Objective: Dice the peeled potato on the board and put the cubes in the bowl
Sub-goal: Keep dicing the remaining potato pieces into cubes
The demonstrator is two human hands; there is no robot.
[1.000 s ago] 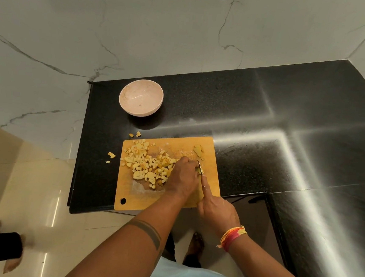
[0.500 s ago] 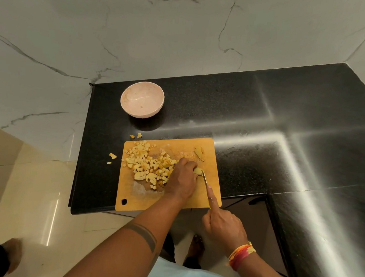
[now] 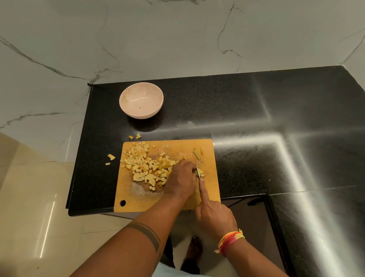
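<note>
Two bare forearms reach from the bottom edge toward the cutting board (image 3: pixel 140 203); the left one carries a dark band tattoo, the right wrist a red-and-yellow thread bracelet (image 3: pixel 229 241). Right hand (image 3: pixel 214 216) is curled round the knife (image 3: pixel 197 171) handle, forefinger laid straight along the spine; only a short stretch of blade shows, just right of the left knuckles. Left hand (image 3: pixel 181 180) lies knuckles-up on the board with fingers bent down over the potato piece (image 3: pixel 200 172) under the blade; most of that piece is hidden, so whether the fingers grip or only press it I cannot tell exactly. A few pale cut bits sit just right of the blade.

Board: orange, with a hang hole at its near left corner, lying at the near edge of the black speckled surface (image 3: pixel 256 114). Potato cubes (image 3: pixel 148 164) are heaped over the left half of the board, touching the left hand's side. One larger uncut wedge (image 3: pixel 197 152) rests near the far right corner of the board. Stray cubes (image 3: pixel 111 157) lie off the board on the surface at the left, and two more (image 3: pixel 135 136) just past the far left corner.

Bowl (image 3: pixel 141 100), pale pink, stands well beyond the board toward the far left of the surface; no cubes in it, only faint smears. White marbled wall (image 3: pixel 142 35) behind.
</note>
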